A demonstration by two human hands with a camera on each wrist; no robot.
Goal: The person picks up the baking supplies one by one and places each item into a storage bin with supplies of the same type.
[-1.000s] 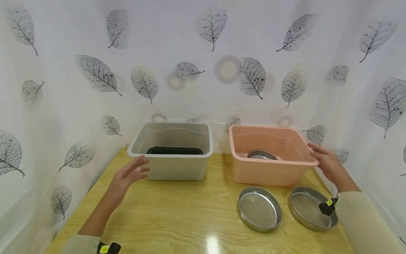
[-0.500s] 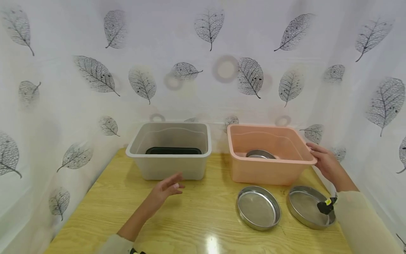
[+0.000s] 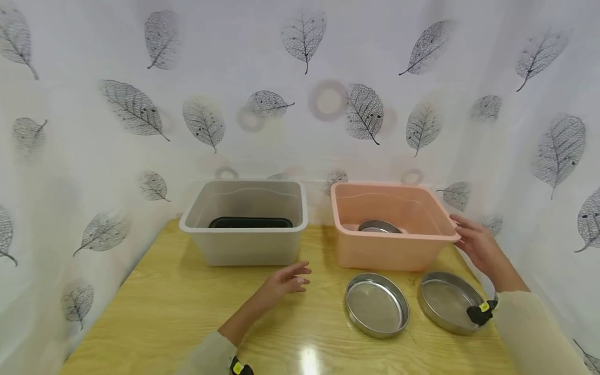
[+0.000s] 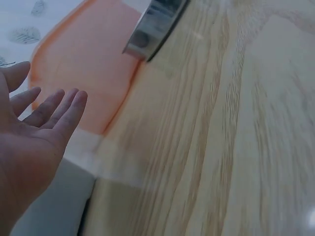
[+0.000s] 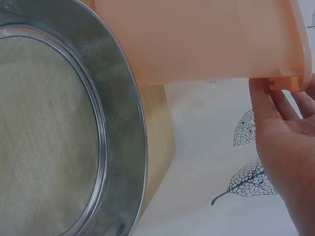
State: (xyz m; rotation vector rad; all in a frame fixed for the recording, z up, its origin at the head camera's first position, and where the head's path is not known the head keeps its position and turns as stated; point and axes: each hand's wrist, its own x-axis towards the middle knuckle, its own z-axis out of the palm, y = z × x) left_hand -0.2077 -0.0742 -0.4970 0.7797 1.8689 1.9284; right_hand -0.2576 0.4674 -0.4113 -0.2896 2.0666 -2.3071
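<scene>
My left hand (image 3: pixel 281 284) hovers over the table in front of the grey tub, its fingers extended and nothing in it; the left wrist view shows its bare palm. At the far right, my right hand (image 3: pixel 480 252) touches the end of the pink tub (image 3: pixel 394 255), fingertips right under the rim in the right wrist view. Inside that tub sits a round metal sieve (image 3: pixel 378 225), partly hidden by the front wall. Two more sieves lie on the table before it: one in the middle (image 3: pixel 377 307) and one near my right sleeve (image 3: pixel 445 302), its fine mesh plain in the right wrist view.
The grey tub (image 3: pixel 250 250) stands left of the pink one, with a dark, long object (image 3: pixel 250 223) low inside. Both tubs back onto a white leaf-print curtain (image 3: pixel 262 47). The wooden table (image 3: pixel 187 307) ends close to the curtain on either side.
My left hand has moved right and nearer to me, from the grey tub's front left rim to over the table. My right hand stays at the pink tub's end. The view has turned slightly right.
</scene>
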